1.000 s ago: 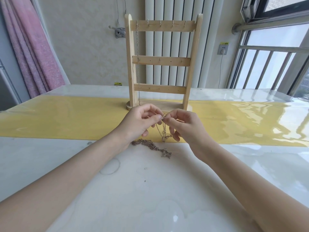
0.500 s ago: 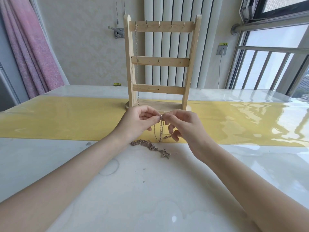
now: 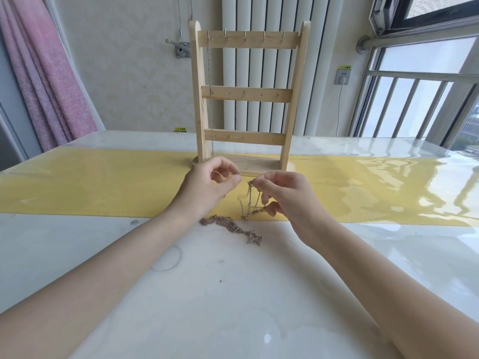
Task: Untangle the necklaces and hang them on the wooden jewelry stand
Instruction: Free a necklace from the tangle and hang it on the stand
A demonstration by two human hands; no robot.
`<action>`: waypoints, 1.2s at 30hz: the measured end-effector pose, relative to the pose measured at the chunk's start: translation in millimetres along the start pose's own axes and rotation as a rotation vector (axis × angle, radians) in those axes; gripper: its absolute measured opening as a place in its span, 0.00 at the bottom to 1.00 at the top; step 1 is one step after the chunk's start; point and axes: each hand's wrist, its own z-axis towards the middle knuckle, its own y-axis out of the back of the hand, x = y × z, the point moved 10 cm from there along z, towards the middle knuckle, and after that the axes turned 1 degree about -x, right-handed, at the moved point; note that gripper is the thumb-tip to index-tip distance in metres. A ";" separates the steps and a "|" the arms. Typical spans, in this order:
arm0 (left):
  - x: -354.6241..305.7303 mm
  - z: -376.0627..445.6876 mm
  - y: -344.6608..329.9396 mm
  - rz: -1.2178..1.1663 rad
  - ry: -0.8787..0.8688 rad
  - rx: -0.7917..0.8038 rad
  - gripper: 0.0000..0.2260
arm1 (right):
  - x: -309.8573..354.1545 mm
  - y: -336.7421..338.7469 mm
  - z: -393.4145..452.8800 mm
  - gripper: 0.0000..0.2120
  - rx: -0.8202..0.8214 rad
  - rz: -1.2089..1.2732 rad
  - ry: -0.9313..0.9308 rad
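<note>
The wooden jewelry stand is upright on the yellow runner, straight ahead of me. One thin necklace hangs from the leftmost hook of its top bar, down past the lowest bar. My right hand pinches a silver chain at its top, and the strands dangle down to the table. My left hand is just to the left with thumb pressed to forefinger, and a faint strand hangs below that pinch. A tangled heap of chains lies on the white tabletop under my hands.
The yellow runner crosses the glossy white table from left to right. Behind the table are a pink curtain at the left, a white radiator and a barred window at the right.
My hands, which met at one point on the chain, have drawn apart. The right hand keeps the hanging strands while the left has shifted left. The heap on the table has not moved.
</note>
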 end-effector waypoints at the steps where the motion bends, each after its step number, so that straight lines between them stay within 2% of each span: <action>1: -0.1 -0.6 -1.0 0.004 0.002 0.017 0.07 | -0.2 0.0 0.0 0.08 0.002 0.008 -0.001; 4: -1.5 -3.7 -9.7 0.026 0.002 0.087 0.05 | 1.2 -1.9 -0.2 0.08 0.026 0.024 0.000; 14: -4.9 -3.4 -9.8 0.065 -0.068 0.077 0.05 | -1.2 -11.6 -2.3 0.07 0.139 0.026 -0.035; 18: -10.0 -5.7 -18.0 0.016 -0.080 0.147 0.06 | -2.9 -10.1 -1.2 0.08 0.132 0.128 -0.060; 22: -15.0 -11.1 -28.2 0.047 -0.105 0.232 0.05 | -7.5 -11.8 -2.1 0.11 0.152 0.121 -0.116; 28: -8.7 -10.3 -25.4 -0.151 0.024 0.205 0.05 | -5.4 -13.6 -0.2 0.13 0.184 0.207 -0.132; 36: -2.9 -13.1 -29.9 -0.196 0.081 0.268 0.05 | -9.3 -23.8 -5.8 0.12 0.315 0.067 -0.169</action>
